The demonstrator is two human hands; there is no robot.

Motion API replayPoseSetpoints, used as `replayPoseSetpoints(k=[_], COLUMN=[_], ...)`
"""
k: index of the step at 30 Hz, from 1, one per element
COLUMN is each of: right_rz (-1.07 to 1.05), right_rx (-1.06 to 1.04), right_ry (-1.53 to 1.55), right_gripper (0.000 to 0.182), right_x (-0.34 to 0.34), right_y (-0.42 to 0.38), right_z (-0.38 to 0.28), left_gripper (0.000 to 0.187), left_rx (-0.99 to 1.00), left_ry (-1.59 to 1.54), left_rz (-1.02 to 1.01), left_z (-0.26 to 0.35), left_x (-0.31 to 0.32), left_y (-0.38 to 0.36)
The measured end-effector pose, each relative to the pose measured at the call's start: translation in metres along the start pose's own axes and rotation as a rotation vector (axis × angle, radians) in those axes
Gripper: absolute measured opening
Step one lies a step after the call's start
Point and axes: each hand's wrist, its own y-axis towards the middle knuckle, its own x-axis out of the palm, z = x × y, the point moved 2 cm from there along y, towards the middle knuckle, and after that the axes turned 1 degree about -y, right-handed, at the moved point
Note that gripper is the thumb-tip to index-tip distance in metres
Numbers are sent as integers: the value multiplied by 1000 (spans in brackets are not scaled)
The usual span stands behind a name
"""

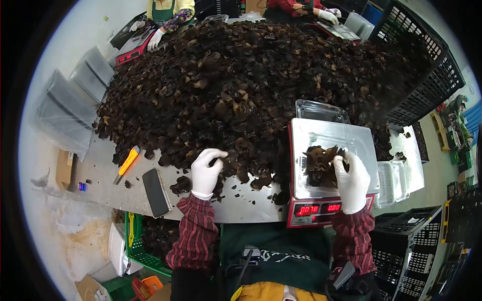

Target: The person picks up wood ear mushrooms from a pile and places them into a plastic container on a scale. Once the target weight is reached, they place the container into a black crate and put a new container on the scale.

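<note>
A large heap of dark wood ear mushrooms (236, 85) covers the table. My left hand (206, 173), in a white glove, is at its near edge with fingers curved and thumb apart; nothing shows in it. To the right, a digital scale (364, 138) with a red base bears a clear plastic box and a small clump of wood ear (319, 165). Its red display reads about 0.078. My gloved right hand (353, 180) has its fingers closed at the right side of that clump. Its fingertips are partly hidden by the mushrooms.
A phone (156, 192) and an orange utility knife (128, 163) lie left of my left hand. Clear boxes (391, 183) stand right of the scale. A black crate (427, 75) leans over the heap's right side. Two co-workers in white gloves (156, 39) work across the table.
</note>
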Motion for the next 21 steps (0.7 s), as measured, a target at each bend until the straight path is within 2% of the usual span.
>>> replayPoseSetpoints(k=[1, 4, 5, 8, 9, 11, 12, 14, 15, 16, 17, 18, 20, 21], right_rz=[-111, -172, -135, -76, -83, -147, -174, -173, -202, -231, -114, -9, 51, 45], right_rx=[9, 127, 206, 213, 203, 221, 258, 248, 348, 449, 333, 375, 745, 746], right_ry=[24, -12, 26, 77, 54, 38, 64, 94, 143, 185, 98, 122, 346, 350], right_gripper=[34, 29, 29, 28, 28, 26, 25, 24, 23, 22, 23, 23, 20, 20], right_x=[-4, -15, -19, -7, -3, 2, 2, 3, -1, -3, 0, 2, -7, -6], right_y=[3, -2, -4, -18, -22, -27, -28, -30, -27, -27, -33, -35, -38, -44], right_z=[8, 36, 42, 74, 77, 79, 79, 84, 81, 79, 90, 95, 84, 76], left_gripper=[20, 25, 25, 25, 25, 31, 35, 34, 34, 33, 32, 30, 25, 22], left_rx=[80, 279, 364, 606, 551, 662, 746, 804, 788, 743, 702, 658, 537, 461], left_ry=[-39, -140, -107, -31, -22, 184, 292, 131, 157, 96, 32, 124, 241, 404], left_rz=[-6, -61, -97, -228, -389, -632, -568, -386, -379, -305, -229, -182, 0, 67], left_z=[13, 70, 91, 112, 117, 108, 114, 118, 115, 111, 108, 97, 71, 54], left_x=[11, 60, 76, 135, 154, 184, 184, 179, 170, 156, 141, 121, 76, 52], left_y=[6, 14, 15, 14, 12, 2, -4, -5, -7, -10, -13, -18, -32, -45])
